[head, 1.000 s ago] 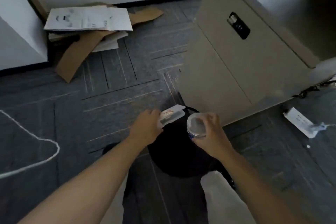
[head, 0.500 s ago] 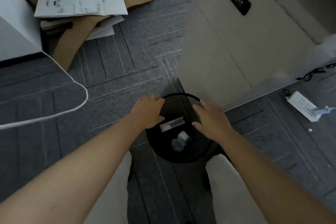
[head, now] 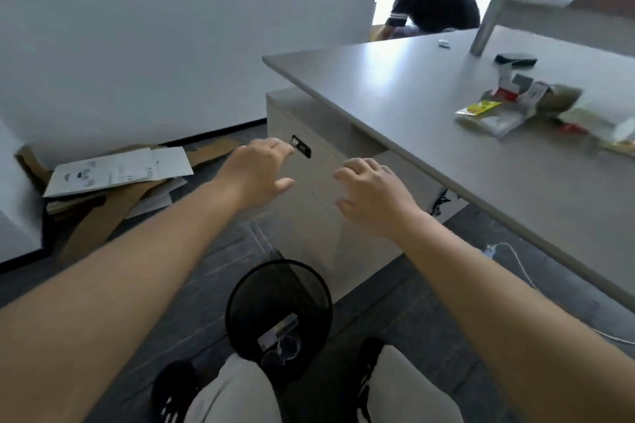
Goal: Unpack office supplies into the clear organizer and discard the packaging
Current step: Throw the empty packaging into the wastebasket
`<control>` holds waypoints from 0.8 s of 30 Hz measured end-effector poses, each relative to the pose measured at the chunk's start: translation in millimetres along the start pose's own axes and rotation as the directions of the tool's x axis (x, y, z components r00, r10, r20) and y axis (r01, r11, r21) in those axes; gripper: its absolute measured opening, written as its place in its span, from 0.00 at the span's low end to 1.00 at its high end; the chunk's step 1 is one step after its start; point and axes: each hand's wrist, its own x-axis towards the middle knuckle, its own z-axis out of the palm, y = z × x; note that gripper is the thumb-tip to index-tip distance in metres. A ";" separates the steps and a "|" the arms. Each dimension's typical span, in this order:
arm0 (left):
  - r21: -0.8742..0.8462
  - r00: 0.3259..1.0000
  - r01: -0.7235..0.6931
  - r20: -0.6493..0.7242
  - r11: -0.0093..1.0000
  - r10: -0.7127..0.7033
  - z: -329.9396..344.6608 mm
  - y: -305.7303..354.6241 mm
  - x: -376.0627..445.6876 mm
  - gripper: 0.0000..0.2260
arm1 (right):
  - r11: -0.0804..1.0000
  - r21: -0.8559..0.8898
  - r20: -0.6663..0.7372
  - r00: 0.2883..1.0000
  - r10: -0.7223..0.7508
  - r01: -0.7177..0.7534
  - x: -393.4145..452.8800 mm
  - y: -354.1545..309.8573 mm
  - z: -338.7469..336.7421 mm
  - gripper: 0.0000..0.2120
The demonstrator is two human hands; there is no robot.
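Both hands (head: 261, 172) now raised, empty.

One head-worn view only (no second view is given): the scene is seen from above, facing forward and down, close over the wastebasket (head: 279, 306) beside the desk's (head: 395, 93) near corner.

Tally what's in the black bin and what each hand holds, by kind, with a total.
Black bin:
Cardboard packaging piece: 1
Clear plastic packaging piece: 1
Held by left hand: 0
Held by right hand: 0
Total: 2
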 end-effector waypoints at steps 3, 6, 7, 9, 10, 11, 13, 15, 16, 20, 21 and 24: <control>-0.005 0.997 -0.065 -0.045 0.998 0.065 -19.8 33.3 19.4 0.23 | 0.996 -0.029 -0.056 0.995 0.084 -0.085 -20.3 29.9 -35.7 0.20; -0.017 0.989 -0.135 -0.057 0.991 0.134 -24.8 70.7 44.3 0.22 | 0.975 -0.030 -0.086 0.972 0.217 -0.220 -41.6 69.6 -54.3 0.21; -0.026 0.986 -0.160 -0.058 0.987 0.158 -24.3 83.2 52.9 0.23 | 0.964 -0.018 -0.100 0.960 0.261 -0.264 -48.0 83.2 -58.1 0.22; -0.047 0.977 -0.208 -0.050 0.977 0.205 -20.1 107.1 70.1 0.24 | 0.936 0.023 -0.111 0.930 0.351 -0.351 -59.0 109.8 -62.7 0.22; -0.057 0.973 -0.230 -0.042 0.972 0.228 -16.9 118.0 79.8 0.24 | 0.919 0.044 -0.114 0.912 0.393 -0.391 -62.9 123.3 -64.2 0.22; -0.063 0.968 -0.249 -0.029 0.967 0.247 -12.7 128.5 89.7 0.24 | 0.904 0.056 -0.116 0.896 0.428 -0.424 -65.8 137.0 -65.2 0.22; -0.070 0.963 -0.270 0.000 0.960 0.271 -3.9 147.6 109.7 0.24 | 0.874 0.064 -0.116 0.866 0.486 -0.482 -68.4 163.8 -65.9 0.22; -0.077 0.958 -0.283 0.012 0.956 0.285 4.1 163.2 128.9 0.24 | 0.843 0.072 -0.116 0.835 0.537 -0.533 -67.9 188.0 -65.2 0.23; -0.079 0.957 -0.287 0.013 0.955 0.289 7.2 170.3 138.6 0.25 | 0.828 0.076 -0.118 0.820 0.561 -0.555 -66.7 199.6 -64.3 0.23; -0.108 0.961 -0.274 -0.001 0.956 0.275 16.1 192.3 175.7 0.27 | 0.785 0.077 -0.161 0.769 0.618 -0.615 -60.8 239.8 -59.5 0.25; -0.129 0.963 -0.268 -0.004 0.955 0.270 18.2 198.1 184.6 0.28 | 0.772 0.071 -0.181 0.753 0.633 -0.631 -60.2 249.6 -58.2 0.26; -0.189 0.971 -0.230 0.015 0.955 0.237 24.5 217.6 208.3 0.34 | 0.709 0.051 -0.239 0.680 0.693 -0.704 -60.6 278.3 -53.8 0.30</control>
